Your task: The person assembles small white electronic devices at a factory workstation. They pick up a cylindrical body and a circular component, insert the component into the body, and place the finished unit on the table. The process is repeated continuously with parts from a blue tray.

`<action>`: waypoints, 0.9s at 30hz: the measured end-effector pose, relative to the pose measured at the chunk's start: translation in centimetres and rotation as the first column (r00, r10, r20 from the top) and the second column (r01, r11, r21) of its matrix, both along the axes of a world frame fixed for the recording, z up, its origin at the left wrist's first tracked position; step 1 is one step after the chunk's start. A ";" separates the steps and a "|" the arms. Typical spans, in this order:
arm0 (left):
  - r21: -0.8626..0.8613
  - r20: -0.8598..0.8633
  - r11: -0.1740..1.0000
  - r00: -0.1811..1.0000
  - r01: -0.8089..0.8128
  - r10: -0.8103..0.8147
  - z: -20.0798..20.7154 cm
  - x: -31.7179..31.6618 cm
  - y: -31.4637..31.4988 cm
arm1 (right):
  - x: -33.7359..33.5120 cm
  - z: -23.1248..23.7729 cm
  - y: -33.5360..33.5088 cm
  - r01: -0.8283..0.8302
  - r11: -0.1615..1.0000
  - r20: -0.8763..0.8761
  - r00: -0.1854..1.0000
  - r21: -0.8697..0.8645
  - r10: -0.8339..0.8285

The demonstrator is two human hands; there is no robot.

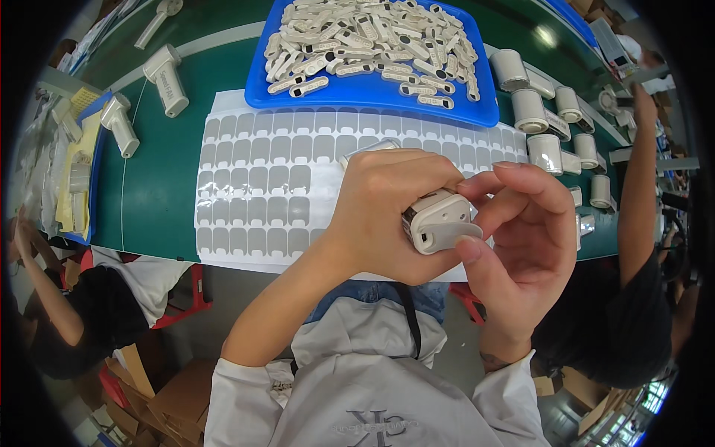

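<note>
My left hand [376,212] is wrapped around a white handheld device [439,203], its rounded end turned up toward me. That end shows small holes and a dark port. A grey rounded sticker [447,237] lies partly against it, and its free edge is pinched between the thumb and a finger of my right hand [532,238]. Most of the device's body is hidden in my left palm. Beneath my hands, on the green table, lies a white sheet [325,190] with rows of grey stickers and a bare patch where some are gone.
A blue tray [257,78] heaped with small white oblong parts [365,48] stands at the back. White cylindrical devices [529,112] cluster at the right. White handheld fans [167,82] lie at the left. Co-workers' arms [639,179] reach in on both sides.
</note>
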State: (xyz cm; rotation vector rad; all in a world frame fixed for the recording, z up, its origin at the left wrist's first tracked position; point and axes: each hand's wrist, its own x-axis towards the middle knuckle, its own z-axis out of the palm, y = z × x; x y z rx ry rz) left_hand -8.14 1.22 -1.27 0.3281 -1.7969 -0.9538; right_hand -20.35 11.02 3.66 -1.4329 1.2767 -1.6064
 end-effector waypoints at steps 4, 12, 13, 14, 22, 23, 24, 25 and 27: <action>-0.001 -0.008 1.000 1.000 -0.004 0.004 0.0 -0.1 0.0 | -0.2 -0.1 -0.1 -0.008 1.000 0.003 1.000 -0.020 0.009; 0.001 -0.002 1.000 1.000 -0.004 0.004 0.2 -0.1 0.0 | -0.2 -0.2 -0.2 0.001 1.000 -0.007 1.000 -0.024 -0.001; 0.005 -0.003 1.000 1.000 -0.002 0.002 0.2 0.0 0.0 | -0.1 -0.2 -0.1 0.003 1.000 -0.007 1.000 -0.020 -0.003; 0.009 -0.005 1.000 1.000 0.000 0.000 0.1 0.0 -0.1 | -0.1 -0.2 -0.1 0.004 1.000 -0.007 1.000 -0.020 -0.004; 0.004 0.001 1.000 1.000 -0.012 0.012 0.1 -0.1 0.0 | -0.1 -0.2 -0.2 0.003 1.000 0.008 1.000 -0.023 -0.003; 0.006 -0.003 1.000 1.000 -0.012 0.012 0.1 -0.1 0.0 | -0.1 -0.2 -0.2 0.003 1.000 0.007 1.000 -0.020 -0.003; 0.006 -0.003 1.000 1.000 -0.014 0.014 0.1 -0.1 0.0 | -0.1 -0.2 -0.2 0.004 1.000 0.006 1.000 -0.016 -0.004; 0.007 -0.003 1.000 1.000 -0.015 0.015 0.1 -0.1 0.0 | -0.1 -0.2 -0.2 0.004 1.000 0.002 1.000 -0.019 -0.004; 0.007 -0.005 1.000 1.000 -0.014 0.014 0.1 -0.2 0.0 | -0.1 -0.2 -0.2 0.002 1.000 -0.002 1.000 -0.025 -0.003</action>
